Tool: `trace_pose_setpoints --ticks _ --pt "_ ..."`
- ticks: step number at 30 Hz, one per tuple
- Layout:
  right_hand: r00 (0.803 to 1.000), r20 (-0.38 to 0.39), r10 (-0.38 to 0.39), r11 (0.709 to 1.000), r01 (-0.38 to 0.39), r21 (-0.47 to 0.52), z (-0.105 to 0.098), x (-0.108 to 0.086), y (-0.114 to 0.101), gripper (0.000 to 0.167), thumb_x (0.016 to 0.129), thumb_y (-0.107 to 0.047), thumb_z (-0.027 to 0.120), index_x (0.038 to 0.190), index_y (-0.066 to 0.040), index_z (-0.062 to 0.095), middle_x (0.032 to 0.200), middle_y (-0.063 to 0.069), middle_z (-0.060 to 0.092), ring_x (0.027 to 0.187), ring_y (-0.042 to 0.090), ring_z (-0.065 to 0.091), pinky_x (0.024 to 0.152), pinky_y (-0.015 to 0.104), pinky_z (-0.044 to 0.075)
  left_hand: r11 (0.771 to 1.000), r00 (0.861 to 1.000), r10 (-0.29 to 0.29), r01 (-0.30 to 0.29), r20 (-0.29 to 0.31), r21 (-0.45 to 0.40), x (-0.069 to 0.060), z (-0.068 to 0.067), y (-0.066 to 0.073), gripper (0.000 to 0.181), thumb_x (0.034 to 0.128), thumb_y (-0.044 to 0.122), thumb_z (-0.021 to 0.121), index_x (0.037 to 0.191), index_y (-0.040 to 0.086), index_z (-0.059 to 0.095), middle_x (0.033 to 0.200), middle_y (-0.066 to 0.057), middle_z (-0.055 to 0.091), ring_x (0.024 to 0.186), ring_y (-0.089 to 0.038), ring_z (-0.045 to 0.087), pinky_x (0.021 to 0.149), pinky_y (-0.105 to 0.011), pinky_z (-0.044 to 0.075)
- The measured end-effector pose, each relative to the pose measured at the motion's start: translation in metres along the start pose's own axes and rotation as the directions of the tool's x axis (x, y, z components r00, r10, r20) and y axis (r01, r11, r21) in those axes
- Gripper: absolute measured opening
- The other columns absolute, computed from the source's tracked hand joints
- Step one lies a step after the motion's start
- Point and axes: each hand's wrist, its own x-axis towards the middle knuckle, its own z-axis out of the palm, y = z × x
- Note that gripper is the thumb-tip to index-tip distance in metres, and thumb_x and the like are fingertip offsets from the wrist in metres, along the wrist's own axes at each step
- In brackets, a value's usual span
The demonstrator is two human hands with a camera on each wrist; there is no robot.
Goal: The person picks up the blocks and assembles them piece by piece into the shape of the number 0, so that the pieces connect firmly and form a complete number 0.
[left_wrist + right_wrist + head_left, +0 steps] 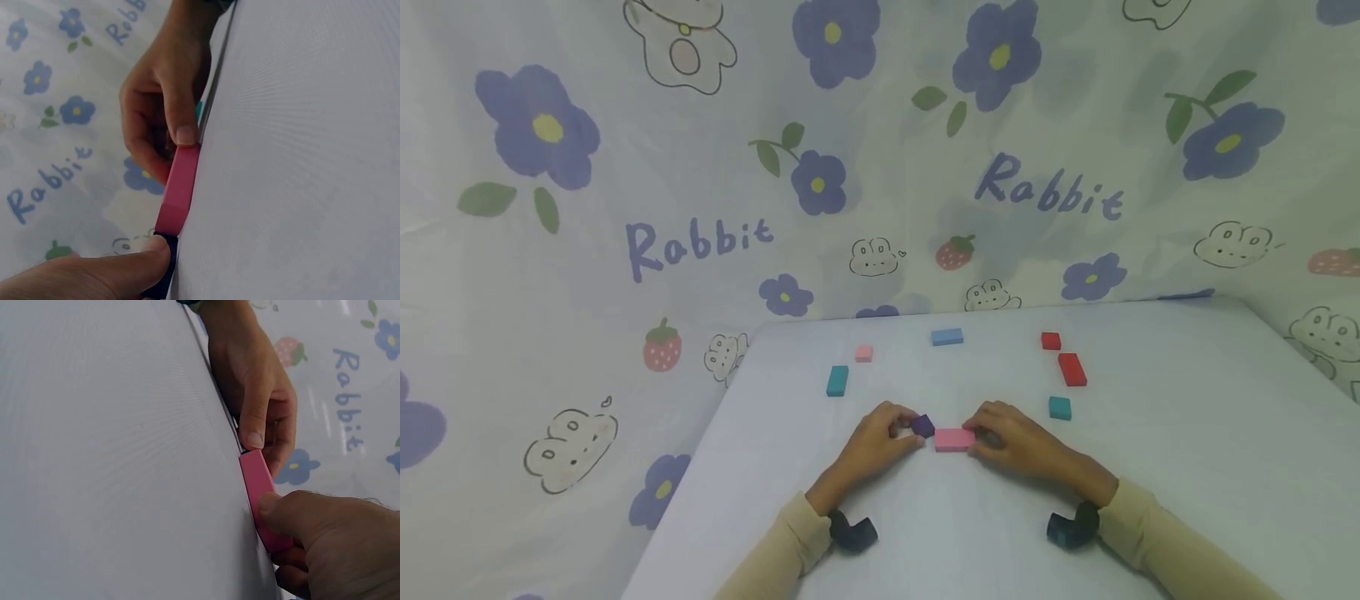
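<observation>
While the left hand (876,442) pinches a purple block (922,427) at lower centre, the right hand (1018,442) pinches a pink cuboid (952,441) outermost, likely leaving facing ends clear.

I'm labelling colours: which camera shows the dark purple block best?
The head view shows the dark purple block mostly uncovered, its purple clear. Left wrist: the left hand covers part. Right wrist: just a dark sliver by the long pink block.
</observation>
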Motion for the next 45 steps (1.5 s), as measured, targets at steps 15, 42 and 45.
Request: trace_pose_setpoints --ticks 15,42,45 --pt "1.0 -0.012 -0.008 1.0 0.008 -0.003 0.0012 -0.0025 0.0014 0.039 0.087 -0.031 0.079 0.123 -0.022 0.068 0.115 -0.01 0.065 0.113 0.011 0.059 0.097 0.035 0.055 1.0 1.0 0.014 -0.014 0.004 0.002 -0.0007 0.0007 -0.0018 0.032 0.0878 0.034 0.076 0.116 0.02 0.069 0.095 0.007 0.06 0.081 -0.01 0.05 0.068 -0.022 0.044" --pt "1.0 -0.016 -0.015 1.0 0.015 0.003 0.002 -0.0017 0.0042 0.041 0.086 -0.032 0.079 0.124 -0.021 0.068 0.114 -0.01 0.065 0.112 0.01 0.059 0.096 0.034 0.055 1.0 1.0 0.025 -0.025 0.01 0.015 0.0001 0.0008 -0.0036 0.034 0.0872 0.036 0.076 0.116 0.021 0.068 0.098 0.008 0.061 0.084 -0.01 0.051 0.071 -0.023 0.044" --pt "0.999 -0.027 -0.026 1.0 0.026 0.003 0.0027 -0.0018 0.0051 0.041 0.086 -0.032 0.079 0.123 -0.021 0.068 0.114 -0.01 0.066 0.111 0.011 0.06 0.095 0.035 0.056 0.999 1.0 0.03 -0.03 0.006 0.026 0.001 0.002 -0.0045 0.034 0.0872 0.036 0.076 0.116 0.021 0.068 0.098 0.009 0.061 0.084 -0.009 0.051 0.071 -0.022 0.045"
